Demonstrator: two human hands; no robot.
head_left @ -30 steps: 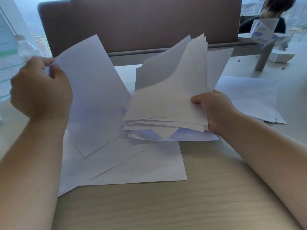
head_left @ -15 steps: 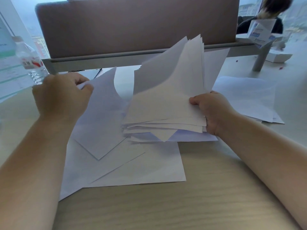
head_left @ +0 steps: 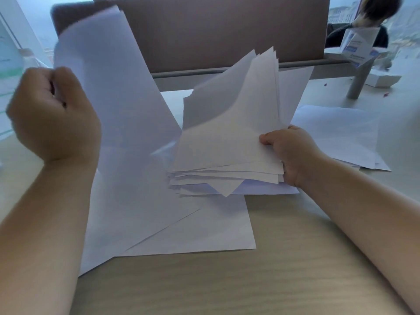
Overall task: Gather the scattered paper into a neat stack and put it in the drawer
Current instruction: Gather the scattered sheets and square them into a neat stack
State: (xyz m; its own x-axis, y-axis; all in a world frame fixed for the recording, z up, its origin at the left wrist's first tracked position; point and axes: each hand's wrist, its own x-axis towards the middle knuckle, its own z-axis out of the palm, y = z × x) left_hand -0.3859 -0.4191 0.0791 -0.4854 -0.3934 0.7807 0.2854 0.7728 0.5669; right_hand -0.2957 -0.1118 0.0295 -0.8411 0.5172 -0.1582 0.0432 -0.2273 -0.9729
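My right hand (head_left: pixel 289 153) grips the near right corner of an uneven bundle of white sheets (head_left: pixel 229 142), tilted up so its far edges fan out in the air. My left hand (head_left: pixel 53 114) pinches a single white sheet (head_left: pixel 118 105) by its left edge and holds it raised and curved above the desk. Under both lie loose sheets (head_left: pixel 200 230) spread flat on the wooden desk (head_left: pixel 250 283). A further few sheets (head_left: pixel 341 135) lie flat at the right. No drawer is in view.
A brown partition panel (head_left: pixel 216 30) on a grey rail closes off the far side of the desk. A grey post (head_left: pixel 360 80), a white box (head_left: pixel 381 79) and a printed card (head_left: pixel 356 45) stand at the back right, with a person behind them. A plastic bottle is blurred at the far left.
My left hand dropped toward the desk, then rose again with a single sheet that now stands higher. My right hand has kept its hold on the bundle, almost unmoved.
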